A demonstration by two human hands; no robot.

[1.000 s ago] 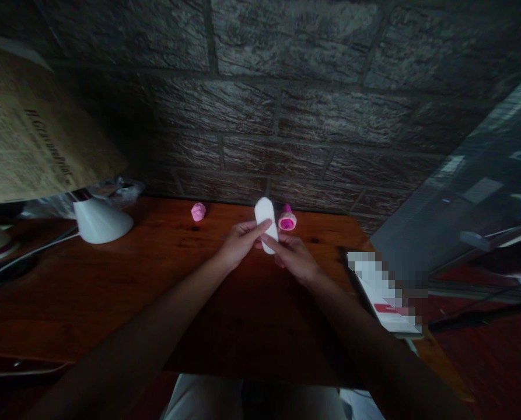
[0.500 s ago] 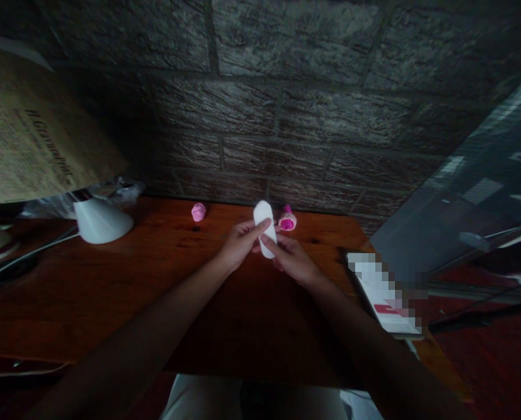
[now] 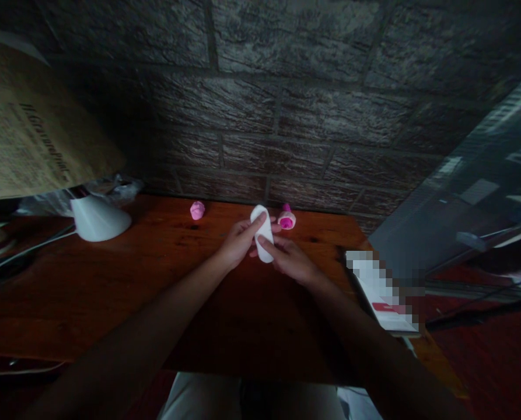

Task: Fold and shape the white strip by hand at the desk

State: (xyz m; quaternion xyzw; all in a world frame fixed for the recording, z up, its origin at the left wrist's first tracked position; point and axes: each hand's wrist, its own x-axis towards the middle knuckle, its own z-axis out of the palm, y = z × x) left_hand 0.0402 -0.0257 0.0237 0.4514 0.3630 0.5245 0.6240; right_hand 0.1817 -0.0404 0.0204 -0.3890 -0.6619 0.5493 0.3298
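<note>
Grip closed on white piece (image 3: 264,230), thumbs (image 3: 257,221) on top | left hand (image 3: 237,244) at its left | right hand (image 3: 293,260) at its right | forearms (image 3: 179,294) slant inward over tabletop (image 3: 111,268)

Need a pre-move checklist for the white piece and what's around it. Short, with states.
1. Left hand on the white piece: ok, gripping it.
2. Right hand on the white piece: ok, gripping its nearer end.
3. Underside of the white piece: cannot tell, hidden from this view.
4. Hands clear of the pink-and-magenta piece: cannot tell, they nearly meet in the picture.
5. Pink lump clear of the hands: ok, apart on the table, to the left.
6. Lighting: not ok, the scene is dim.
</note>
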